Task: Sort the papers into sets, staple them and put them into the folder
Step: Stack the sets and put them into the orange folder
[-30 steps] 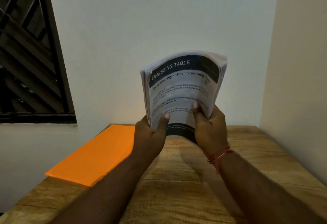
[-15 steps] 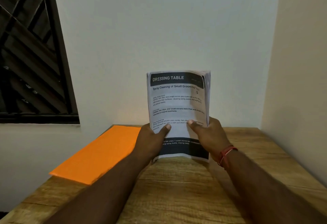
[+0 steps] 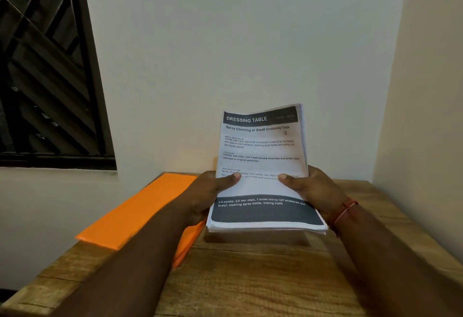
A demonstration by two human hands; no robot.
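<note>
While the stack of papers (image 3: pixel 263 151) stands tilted with its top edge leaning towards the wall (image 3: pixel 238 41), its front sheet can be read. A dark header band carries "DRESSING TABLE" in white capitals, and below it the title reads "Spray Cleaning of Small Grooming Tools". A bold line in the middle of the page says "Combs, hair clips, and small mirrors stain-free and dried", ending in "returned to original positions". The dark band at the foot lists "2-3 combs, 3-5 hair clips, 1 small mirror (all scattered and dusty), cleaning spray bottle, wiping cloth". The small grey headings and a handwritten mark near the upper right corner are too fine to make out.

The left hand (image 3: pixel 208 196) grips the stack's left edge and the right hand (image 3: pixel 315 191) its right edge, both forearms reaching in from below. Each thumb lies flat on the front sheet, pointing inward; the other fingers are behind the papers, so their spread cannot be told. A red thread (image 3: pixel 347 210) circles the right wrist.

The stack's lower edge is low over the wooden table (image 3: pixel 250 279); whether it touches is unclear. An orange folder (image 3: pixel 140 211) lies flat on the table's left side, just beside the left hand. A dark window (image 3: pixel 45 66) fills the upper left.
</note>
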